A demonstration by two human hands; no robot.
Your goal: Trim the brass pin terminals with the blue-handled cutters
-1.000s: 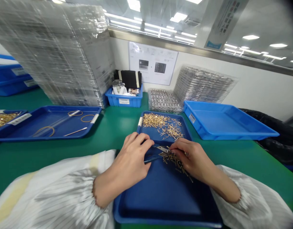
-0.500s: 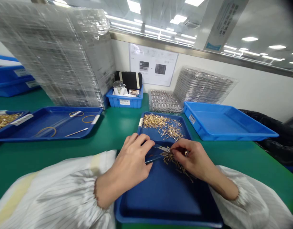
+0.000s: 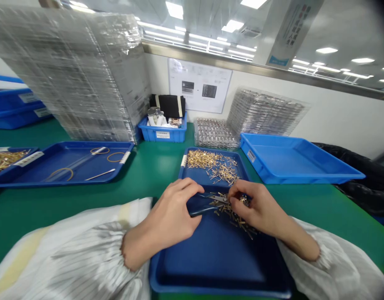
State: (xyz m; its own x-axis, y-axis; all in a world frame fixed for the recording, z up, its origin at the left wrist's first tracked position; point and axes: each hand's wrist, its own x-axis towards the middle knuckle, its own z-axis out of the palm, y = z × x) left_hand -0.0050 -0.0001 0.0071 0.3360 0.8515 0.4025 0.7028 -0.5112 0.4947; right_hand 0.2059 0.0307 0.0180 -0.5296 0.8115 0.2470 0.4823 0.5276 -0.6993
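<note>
My left hand (image 3: 176, 214) is wrapped round the dark blue handles of small metal-jawed pliers (image 3: 219, 199). The handles stand apart, and the jaws point right toward my right hand (image 3: 257, 204). Thumb and fingers of that hand are pinched together right at the tips of the jaws; whatever is between them is too small and covered to make out. Beneath both hands lies a dark blue tray (image 3: 210, 258). Small brass-coloured pins (image 3: 238, 216) are heaped in its upper part, partly under my right fingers.
Just behind, a smaller blue tray (image 3: 198, 178) bears many gold pins. A light blue bin (image 3: 298, 158) stands at right. At left, another tray (image 3: 85, 166) holds rubber bands and a cotton swab. Stacked clear plastic trays (image 3: 69, 75) rise at the back left.
The pliers' handles are spread wider, and their jaws have shifted slightly right. My right fingers have moved a little to the right with them.
</note>
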